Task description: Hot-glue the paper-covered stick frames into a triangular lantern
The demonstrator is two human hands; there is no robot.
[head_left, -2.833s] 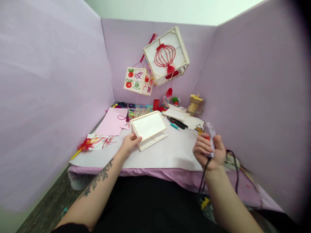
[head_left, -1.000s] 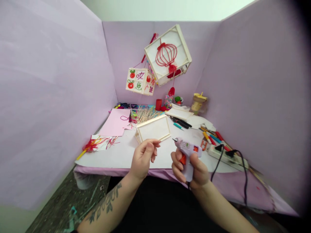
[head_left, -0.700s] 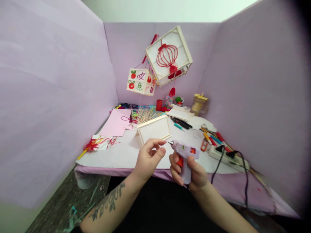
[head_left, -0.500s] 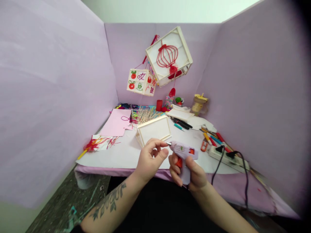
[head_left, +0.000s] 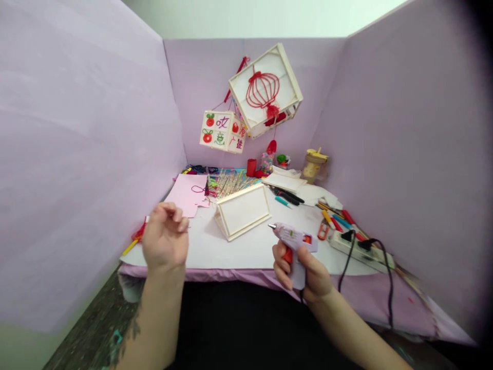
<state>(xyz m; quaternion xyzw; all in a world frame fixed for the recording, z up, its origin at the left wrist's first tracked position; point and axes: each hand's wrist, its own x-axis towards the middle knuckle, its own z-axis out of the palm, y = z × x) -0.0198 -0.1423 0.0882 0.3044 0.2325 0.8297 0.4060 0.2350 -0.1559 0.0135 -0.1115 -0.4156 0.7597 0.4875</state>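
My right hand (head_left: pixel 308 272) is wrapped round a pale purple hot glue gun (head_left: pixel 295 239), fingers at its orange trigger. Its metal nozzle points left over the table. My left hand (head_left: pixel 165 239) is raised at the left, palm towards me, fingers curled in. Anything between its fingertips is too small to make out. Between the hands, a white panelled frame with pale wooden stick edges (head_left: pixel 243 211) stands tilted on the white table cover, touched by neither hand.
Two decorated lanterns, a large one (head_left: pixel 265 90) and a smaller one (head_left: pixel 222 131), hang at the back. Pink paper (head_left: pixel 187 192) and sticks (head_left: pixel 231 183) lie behind. Pliers (head_left: pixel 287 195), a lidded cup (head_left: pixel 315 164) and a power strip (head_left: pixel 362 249) with black cables are on the right.
My left hand has moved away from the glue gun's nozzle, to the left and up. The glue gun has shifted slightly right in my right hand. The frame has stayed put.
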